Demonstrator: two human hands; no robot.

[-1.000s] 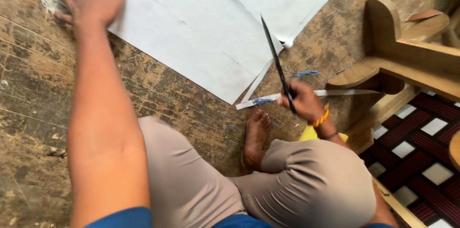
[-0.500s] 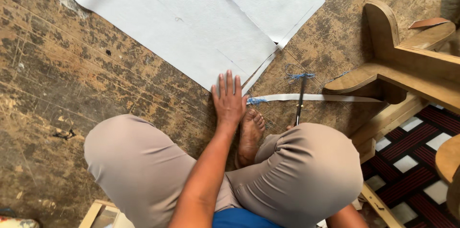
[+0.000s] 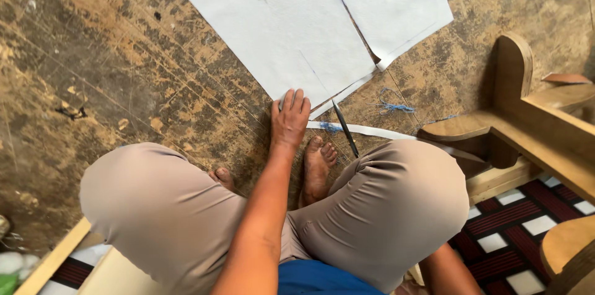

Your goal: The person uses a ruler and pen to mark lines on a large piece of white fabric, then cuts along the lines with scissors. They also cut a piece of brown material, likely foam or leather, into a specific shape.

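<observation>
We sit cross-legged on a worn, scuffed wooden floor (image 3: 124, 72), knees filling the lower middle of the frame. Our left hand (image 3: 289, 118) reaches forward at centre, fingers (image 3: 296, 101) loosely spread and laid flat, their tips touching the near corner of the large white sheet (image 3: 279, 28) that runs up to the top edge. A second white sheet (image 3: 390, 4) lies just beside it at upper right, a narrow gap between their edges. A thin white strip (image 3: 372, 131) and dark scissors (image 3: 345, 127) lie just right of the hand, near our bare foot (image 3: 317, 168). Blue thread (image 3: 393, 107) lies further right. Our right hand is out of view. The left half of the floor lies open; wooden furniture (image 3: 520, 115) crowds the right edge.
</observation>
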